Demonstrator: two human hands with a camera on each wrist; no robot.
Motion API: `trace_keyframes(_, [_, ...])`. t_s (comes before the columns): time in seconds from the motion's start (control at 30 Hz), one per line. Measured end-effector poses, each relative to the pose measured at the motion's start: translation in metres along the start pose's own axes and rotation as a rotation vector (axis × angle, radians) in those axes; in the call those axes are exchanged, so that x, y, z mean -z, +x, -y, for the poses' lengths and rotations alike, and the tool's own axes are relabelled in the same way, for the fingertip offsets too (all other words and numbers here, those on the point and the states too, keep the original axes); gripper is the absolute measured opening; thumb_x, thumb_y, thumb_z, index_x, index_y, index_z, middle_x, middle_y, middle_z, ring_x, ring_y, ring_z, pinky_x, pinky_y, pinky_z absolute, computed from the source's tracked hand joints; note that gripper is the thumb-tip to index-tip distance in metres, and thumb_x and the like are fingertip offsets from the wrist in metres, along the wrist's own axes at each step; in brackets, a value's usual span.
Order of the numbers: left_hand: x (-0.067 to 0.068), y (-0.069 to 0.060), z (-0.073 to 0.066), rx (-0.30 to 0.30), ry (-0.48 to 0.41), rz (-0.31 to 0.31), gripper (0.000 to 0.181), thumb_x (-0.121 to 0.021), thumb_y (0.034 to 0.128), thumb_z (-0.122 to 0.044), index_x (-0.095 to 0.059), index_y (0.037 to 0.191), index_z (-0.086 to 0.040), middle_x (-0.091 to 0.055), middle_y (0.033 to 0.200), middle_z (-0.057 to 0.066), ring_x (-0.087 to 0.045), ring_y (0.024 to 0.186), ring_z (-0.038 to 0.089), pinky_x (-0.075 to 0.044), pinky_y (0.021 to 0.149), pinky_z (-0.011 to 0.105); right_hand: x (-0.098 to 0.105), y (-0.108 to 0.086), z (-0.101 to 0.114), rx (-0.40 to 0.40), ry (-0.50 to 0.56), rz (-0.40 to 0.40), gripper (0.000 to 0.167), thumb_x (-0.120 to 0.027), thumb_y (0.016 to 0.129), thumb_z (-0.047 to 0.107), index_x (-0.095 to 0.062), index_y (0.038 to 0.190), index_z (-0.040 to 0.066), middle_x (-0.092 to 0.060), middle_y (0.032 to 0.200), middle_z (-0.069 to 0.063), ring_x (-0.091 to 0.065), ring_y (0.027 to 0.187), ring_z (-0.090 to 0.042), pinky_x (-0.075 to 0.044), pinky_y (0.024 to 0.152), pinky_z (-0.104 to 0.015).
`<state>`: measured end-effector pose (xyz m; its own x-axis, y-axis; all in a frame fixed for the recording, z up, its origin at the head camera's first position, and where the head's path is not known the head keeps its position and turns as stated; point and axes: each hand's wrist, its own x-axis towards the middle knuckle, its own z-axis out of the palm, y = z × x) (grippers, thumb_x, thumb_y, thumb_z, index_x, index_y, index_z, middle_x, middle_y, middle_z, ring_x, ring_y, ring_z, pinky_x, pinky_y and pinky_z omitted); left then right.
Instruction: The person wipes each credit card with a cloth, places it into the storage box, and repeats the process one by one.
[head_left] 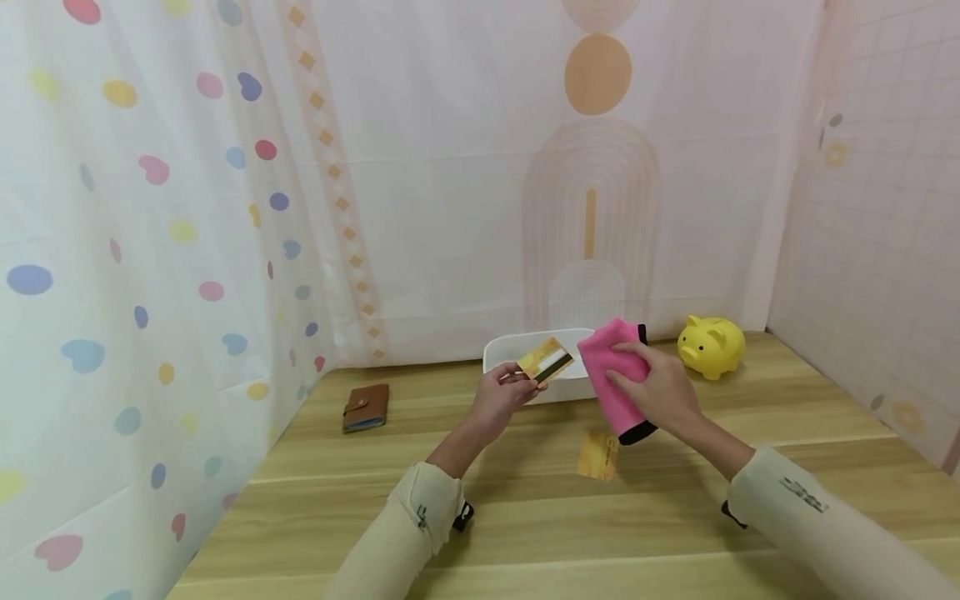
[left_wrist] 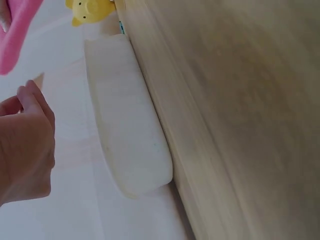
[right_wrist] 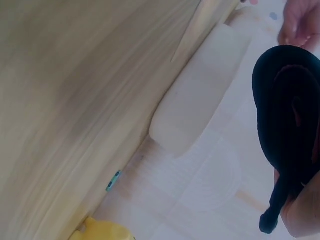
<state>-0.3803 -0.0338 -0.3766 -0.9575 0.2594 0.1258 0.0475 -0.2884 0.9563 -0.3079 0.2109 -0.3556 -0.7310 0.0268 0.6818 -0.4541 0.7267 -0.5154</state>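
My left hand (head_left: 501,402) pinches a gold bank card (head_left: 542,360) by its lower edge, its dark stripe and white strip showing. Near it, my right hand (head_left: 662,390) grips a pink cloth pouch (head_left: 611,379) with black trim at its ends. In the right wrist view, the black-edged mouth of the pouch (right_wrist: 275,107) faces the camera; what lies inside is too dark to tell. A second gold card (head_left: 597,455) shows below the pouch, over the tabletop; I cannot tell whether it lies flat there.
Behind the hands a white tray (head_left: 558,392) stands on the wooden table (head_left: 525,533). A brown snap wallet (head_left: 366,407) lies at the left. Far right is a yellow piggy bank (head_left: 712,346). Patterned curtains (head_left: 450,167) hang around the table's back and sides.
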Motion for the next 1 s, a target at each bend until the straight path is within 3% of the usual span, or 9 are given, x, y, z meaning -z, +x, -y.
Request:
trace_keyframes(0.17, [0.003,0.008,0.003,0.015,-0.018,-0.071,0.027,-0.060,0.0908,0.012,-0.050,0.116,0.011,-0.060,0.099,0.015,-0.071,0.079,0.016,-0.057,0.077,0.022,0.003,-0.003,0.005,-0.012,0.057,0.007,0.032,-0.078,0.086,0.020,-0.069,0.115,0.008,-0.071,0.098,-0.019,-0.058,0.061,-0.018,-0.047,0.050,-0.028])
trace_keyframes(0.33, [0.009,0.016,0.006,0.019,-0.070,-0.105,0.027,-0.059,0.0913,0.014,-0.048,0.116,0.011,-0.056,0.097,0.014,-0.071,0.082,0.018,-0.057,0.079,0.023,0.004,-0.005,0.009,-0.012,0.086,0.015,0.032,-0.079,0.086,0.020,-0.069,0.115,0.009,-0.071,0.098,-0.017,-0.058,0.061,-0.018,-0.049,0.049,-0.029])
trace_keyframes(0.6, [0.017,0.023,0.016,0.016,-0.071,-0.082,0.030,-0.058,0.0925,0.014,-0.050,0.121,0.015,-0.063,0.095,0.014,-0.070,0.080,0.014,-0.057,0.080,0.024,0.006,-0.010,0.011,-0.001,0.092,0.031,0.032,-0.079,0.085,0.017,-0.070,0.114,0.008,-0.071,0.099,-0.017,-0.058,0.062,-0.018,-0.049,0.050,-0.028])
trace_keyframes(0.77, [0.015,0.020,0.015,0.040,0.034,-0.019,0.031,-0.062,0.0913,0.011,-0.052,0.121,0.014,-0.069,0.102,0.020,-0.069,0.077,0.012,-0.057,0.080,0.027,0.008,-0.009,0.010,0.017,0.107,0.015,0.031,-0.080,0.085,0.016,-0.070,0.113,0.008,-0.072,0.098,-0.018,-0.058,0.060,-0.017,-0.049,0.048,-0.028])
trace_keyframes(0.9, [0.011,0.010,0.011,0.080,0.221,0.113,0.038,-0.066,0.0913,0.004,-0.053,0.126,0.012,-0.065,0.119,0.026,-0.070,0.086,0.016,-0.055,0.090,0.039,0.008,-0.010,0.010,0.021,0.120,0.012,0.031,-0.080,0.084,0.015,-0.070,0.113,0.008,-0.072,0.099,-0.018,-0.059,0.060,-0.017,-0.049,0.048,-0.028])
trace_keyframes(1.0, [0.007,0.001,0.010,0.097,0.351,0.222,0.040,-0.065,0.0932,0.000,-0.053,0.130,0.011,-0.061,0.126,0.027,-0.069,0.100,0.026,-0.053,0.093,0.045,0.009,-0.012,0.010,0.016,0.122,0.022,0.032,-0.080,0.084,0.015,-0.070,0.114,0.007,-0.072,0.100,-0.018,-0.059,0.061,-0.017,-0.050,0.049,-0.027])
